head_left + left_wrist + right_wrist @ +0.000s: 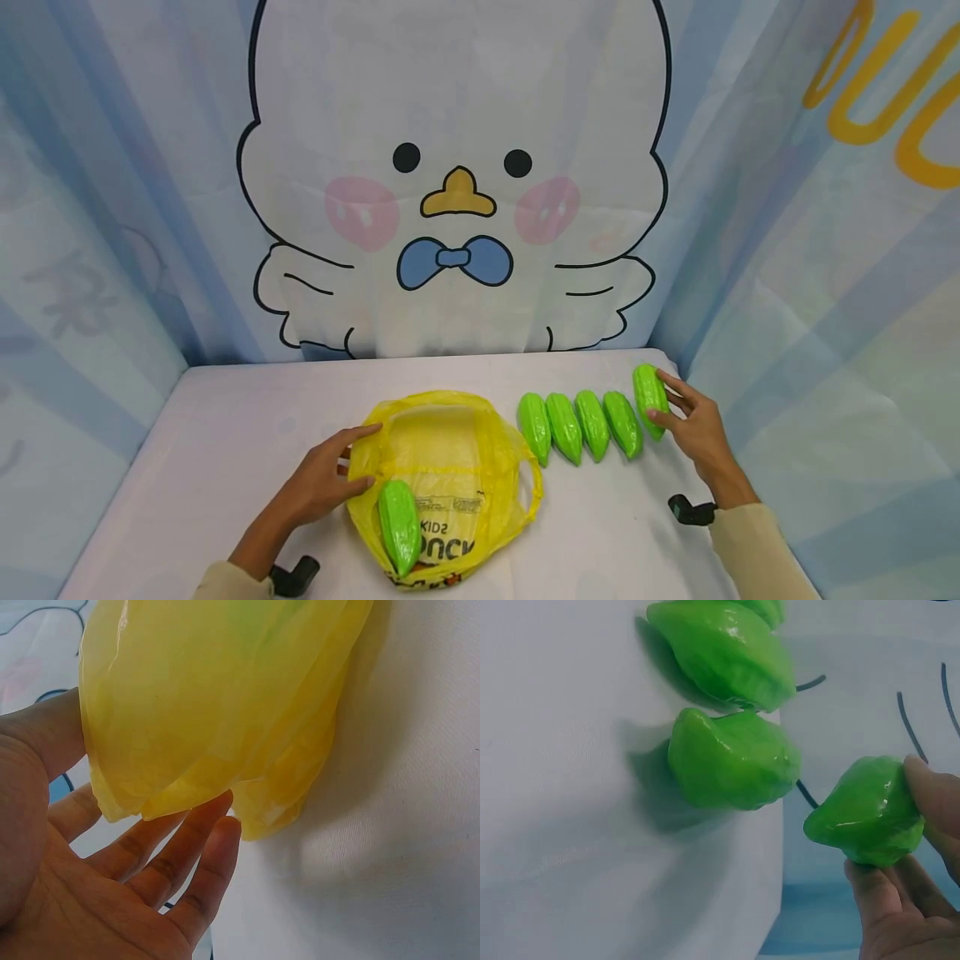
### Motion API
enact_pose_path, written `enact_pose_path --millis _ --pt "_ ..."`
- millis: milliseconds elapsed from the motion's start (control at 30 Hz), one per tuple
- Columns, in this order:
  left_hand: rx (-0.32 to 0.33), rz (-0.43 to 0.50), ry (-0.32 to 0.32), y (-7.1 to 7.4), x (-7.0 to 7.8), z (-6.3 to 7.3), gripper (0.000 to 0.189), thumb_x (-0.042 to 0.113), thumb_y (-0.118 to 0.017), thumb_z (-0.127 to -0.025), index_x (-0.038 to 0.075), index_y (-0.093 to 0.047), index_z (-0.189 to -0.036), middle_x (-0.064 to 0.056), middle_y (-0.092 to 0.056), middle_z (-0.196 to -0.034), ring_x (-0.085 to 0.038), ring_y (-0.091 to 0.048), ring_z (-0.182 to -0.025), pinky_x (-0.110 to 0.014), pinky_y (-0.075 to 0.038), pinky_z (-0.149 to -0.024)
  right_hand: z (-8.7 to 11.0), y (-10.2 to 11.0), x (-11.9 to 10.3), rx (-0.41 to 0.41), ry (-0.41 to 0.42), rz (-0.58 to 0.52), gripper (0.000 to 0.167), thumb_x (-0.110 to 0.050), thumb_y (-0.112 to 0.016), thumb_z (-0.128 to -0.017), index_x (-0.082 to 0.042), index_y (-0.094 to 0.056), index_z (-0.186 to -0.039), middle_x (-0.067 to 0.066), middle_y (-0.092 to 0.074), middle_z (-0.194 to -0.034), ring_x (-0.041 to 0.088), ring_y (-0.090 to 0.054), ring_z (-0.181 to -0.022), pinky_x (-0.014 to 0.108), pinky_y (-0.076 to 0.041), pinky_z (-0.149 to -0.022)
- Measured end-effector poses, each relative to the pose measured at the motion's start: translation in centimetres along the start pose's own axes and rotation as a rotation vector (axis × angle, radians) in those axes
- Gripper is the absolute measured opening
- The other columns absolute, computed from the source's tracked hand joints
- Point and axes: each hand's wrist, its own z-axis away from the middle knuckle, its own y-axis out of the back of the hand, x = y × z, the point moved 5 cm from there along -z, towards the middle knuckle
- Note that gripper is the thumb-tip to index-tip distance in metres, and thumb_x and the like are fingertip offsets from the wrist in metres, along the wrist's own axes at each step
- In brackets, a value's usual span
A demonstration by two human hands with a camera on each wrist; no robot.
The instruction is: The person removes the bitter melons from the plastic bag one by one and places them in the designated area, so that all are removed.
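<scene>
My right hand [693, 425] grips a glossy green bitter melon [649, 400] between thumb and fingers, at the right end of a row of similar ones. In the right wrist view this bitter melon [870, 814] is apart from the nearest bitter melon [735, 761] of the row. My left hand [318, 479] holds the left edge of a yellow plastic bag [498, 500], thumb and forefinger over its rim. The bag's mouth is spread wide, and one bitter melon [400, 527] lies inside. In the left wrist view the bag [217, 712] covers part of my fingers.
Several bitter melons [564, 427] lie side by side right of the bag, pointed ends toward me. The bag's loop handle [534, 492] sticks out on its right side. A white table [247, 417] ends at a printed cloth backdrop [450, 333], with cloth side walls left and right.
</scene>
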Motion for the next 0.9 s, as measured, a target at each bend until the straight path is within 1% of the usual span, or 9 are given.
enact_pose_path --millis 33,67,133,233,467,567,733,800,900 --pt "-0.001 0.0 -0.001 0.0 0.0 0.0 0.075 0.014 -0.084 -0.089 0.02 -0.052 -0.157 -0.019 -0.049 -0.161 -0.027 -0.065 -0.114 -0.05 -0.063 -0.098 -0.1 0.0 0.2 -0.003 -0.006 -0.001 0.077 -0.008 -0.074 -0.099 -0.018 -0.037 -0.166 0.019 -0.027 -0.175 0.044 -0.039 -0.156 0.051 -0.05 -0.117" --pt "-0.001 0.001 -0.001 0.0 0.0 0.0 0.075 0.014 -0.084 -0.089 0.02 -0.052 -0.157 -0.02 -0.049 -0.161 -0.027 -0.065 -0.114 -0.05 -0.063 -0.098 -0.2 0.1 0.3 -0.008 -0.01 -0.003 0.078 -0.007 -0.073 -0.099 -0.017 -0.037 -0.167 0.019 -0.026 -0.175 0.044 -0.038 -0.156 0.058 -0.045 -0.119" --pt "0.0 0.004 -0.001 0.0 0.0 0.1 0.075 0.014 -0.084 -0.089 0.02 -0.052 -0.157 -0.019 -0.049 -0.161 -0.027 -0.065 -0.114 -0.05 -0.063 -0.098 -0.4 0.1 0.6 -0.015 -0.024 -0.012 0.078 -0.006 -0.073 -0.099 -0.017 -0.036 -0.167 0.02 -0.025 -0.175 0.045 -0.036 -0.157 0.063 -0.041 -0.12" --pt "-0.003 0.008 -0.004 0.1 0.1 0.1 0.075 0.014 -0.084 -0.089 0.02 -0.052 -0.157 -0.02 -0.049 -0.161 -0.027 -0.065 -0.114 -0.049 -0.063 -0.098 -0.6 0.2 1.1 -0.035 -0.039 -0.009 0.078 -0.004 -0.071 -0.1 -0.016 -0.034 -0.167 0.021 -0.023 -0.176 0.047 -0.034 -0.157 0.065 -0.039 -0.121" --pt "0.002 0.006 -0.005 0.1 -0.1 0.1 0.074 0.014 -0.083 -0.09 0.021 -0.052 -0.157 -0.018 -0.049 -0.161 -0.028 -0.065 -0.115 -0.049 -0.062 -0.099 -1.1 0.0 2.1 -0.087 -0.055 0.046 0.079 -0.001 -0.069 -0.1 -0.013 -0.03 -0.168 0.027 -0.018 -0.175 0.052 -0.029 -0.157 0.069 -0.034 -0.123" --pt "0.0 0.004 -0.015 0.2 0.1 0.2 0.074 0.014 -0.083 -0.091 0.02 -0.052 -0.157 -0.019 -0.049 -0.161 -0.028 -0.065 -0.115 -0.05 -0.062 -0.098 -1.4 -0.1 2.6 -0.101 -0.081 0.048 0.08 0.001 -0.068 -0.1 -0.011 -0.029 -0.168 0.028 -0.018 -0.175 0.053 -0.027 -0.157 0.069 -0.031 -0.124" --pt "0.0 0.005 -0.01 0.1 0.2 0.2 0.075 0.015 -0.084 -0.09 0.02 -0.051 -0.158 -0.019 -0.05 -0.161 -0.03 -0.065 -0.116 -0.05 -0.062 -0.099 -1.7 -0.3 3.9 -0.13 -0.136 0.037 0.08 0.001 -0.067 -0.1 -0.01 -0.028 -0.168 0.029 -0.017 -0.175 0.053 -0.024 -0.159 0.068 -0.028 -0.127" --pt "0.004 0.007 -0.001 0.1 0.2 0.2 0.075 0.014 -0.084 -0.09 0.021 -0.052 -0.157 -0.018 -0.05 -0.161 -0.029 -0.065 -0.116 -0.049 -0.062 -0.099 -1.8 -0.4 4.3 -0.139 -0.152 0.032 0.079 0.001 -0.067 -0.101 -0.009 -0.028 -0.168 0.029 -0.017 -0.175 0.053 -0.023 -0.159 0.068 -0.026 -0.127" --pt "0.003 0.004 -0.004 0.2 0.2 0.3 0.075 0.014 -0.083 -0.091 0.02 -0.051 -0.158 -0.019 -0.049 -0.161 -0.029 -0.065 -0.117 -0.05 -0.062 -0.099 -1.8 -0.5 5.0 -0.148 -0.169 0.03 0.079 0.002 -0.066 -0.101 -0.009 -0.027 -0.168 0.028 -0.017 -0.175 0.053 -0.021 -0.16 0.068 -0.025 -0.128"
